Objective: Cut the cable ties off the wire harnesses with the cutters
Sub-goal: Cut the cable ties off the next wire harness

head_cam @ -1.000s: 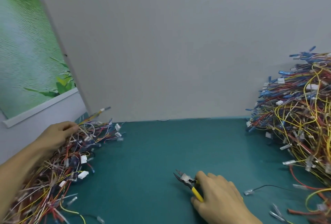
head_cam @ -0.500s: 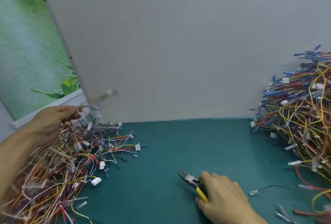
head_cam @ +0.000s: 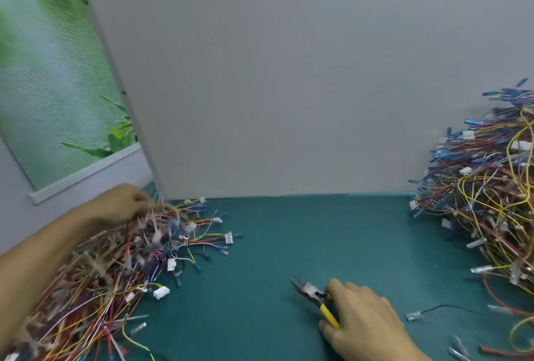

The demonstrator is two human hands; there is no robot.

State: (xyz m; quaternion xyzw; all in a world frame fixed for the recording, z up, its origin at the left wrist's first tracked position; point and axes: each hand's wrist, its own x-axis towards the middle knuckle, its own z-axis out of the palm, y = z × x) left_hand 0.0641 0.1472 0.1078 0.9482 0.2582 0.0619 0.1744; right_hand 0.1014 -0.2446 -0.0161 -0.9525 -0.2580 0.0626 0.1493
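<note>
Nearest me, my right hand [head_cam: 367, 323] had its fingers clenched round the yellow-handled steel cutters [head_cam: 310, 292], blades slightly parted, low over the teal worktop [head_cam: 289, 245]. Farther left, my left hand [head_cam: 127, 203] grasped wires atop the blurred, tangled multicoloured wire harness heap [head_cam: 115, 268]. A second harness heap [head_cam: 491, 202] lay far right, by the grey board [head_cam: 289, 86].
</note>
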